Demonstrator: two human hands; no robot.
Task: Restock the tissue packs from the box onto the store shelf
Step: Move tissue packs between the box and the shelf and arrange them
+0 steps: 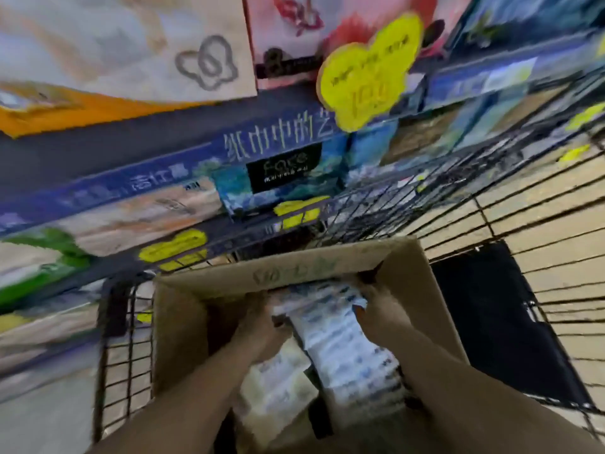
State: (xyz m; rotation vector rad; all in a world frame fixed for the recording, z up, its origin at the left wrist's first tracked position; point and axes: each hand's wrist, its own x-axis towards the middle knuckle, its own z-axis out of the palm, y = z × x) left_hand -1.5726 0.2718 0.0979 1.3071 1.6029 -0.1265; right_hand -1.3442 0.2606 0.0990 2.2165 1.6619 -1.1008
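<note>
Motion blur smears everything, so I cannot read the print on the tissue packs [343, 335] in the box [183, 322]. My left hand [262, 326] and right hand [376, 309] have their fingertips buried among the packs, grip unclear. The yellow tag [370, 73] on the shelf [229, 237] is illegible. The bottom edge crops my forearms.

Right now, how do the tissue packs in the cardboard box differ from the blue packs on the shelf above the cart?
The white-and-blue tissue packs lie inside the open brown cardboard box; the dark blue painted-pattern packs sit on the store shelf. The boxed packs are paler, mostly white; the shelved ones are deep blue with a black label. The left hand and right hand touch only the boxed packs. Both look plastic-wrapped.
</note>
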